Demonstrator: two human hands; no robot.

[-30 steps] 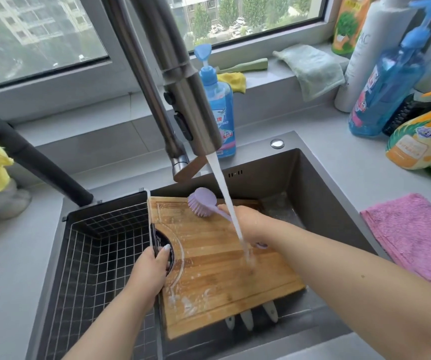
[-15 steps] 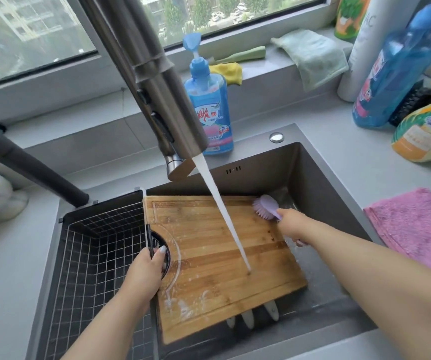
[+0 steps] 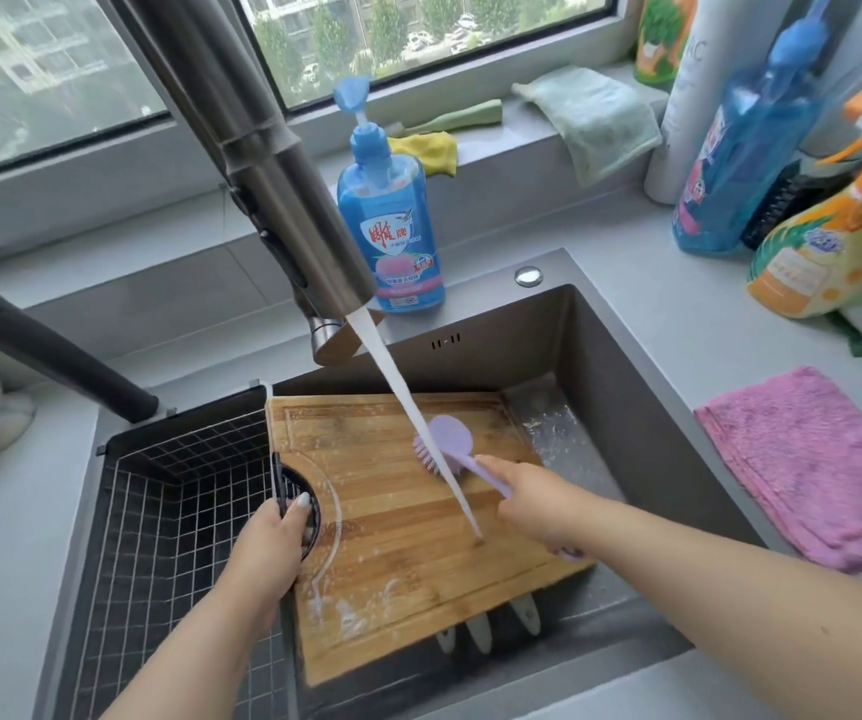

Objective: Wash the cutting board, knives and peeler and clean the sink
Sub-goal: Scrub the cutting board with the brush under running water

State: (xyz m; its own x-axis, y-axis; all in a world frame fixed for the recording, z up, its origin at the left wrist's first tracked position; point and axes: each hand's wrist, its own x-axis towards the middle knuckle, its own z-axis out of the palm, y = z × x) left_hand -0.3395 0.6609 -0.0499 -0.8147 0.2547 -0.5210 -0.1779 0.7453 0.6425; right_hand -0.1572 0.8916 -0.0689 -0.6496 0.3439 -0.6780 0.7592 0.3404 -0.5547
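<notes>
Right hand (image 3: 532,504) grips brush (image 3: 447,441) on wet cutting board (image 3: 418,537); left hand (image 3: 267,548) holds its handle hole, over sink (image 3: 621,366).

Wet wooden cutting board (image 3: 408,543) tilted across sink (image 3: 621,376), handles (image 3: 478,625) beneath

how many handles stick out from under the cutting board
3: white handle ends side by side at the cutting board's near edge; more may be hidden beneath.

Open sink (image 3: 600,387) right of cutting board (image 3: 408,553) (faucet (image 3: 283,163) overhead).
</notes>
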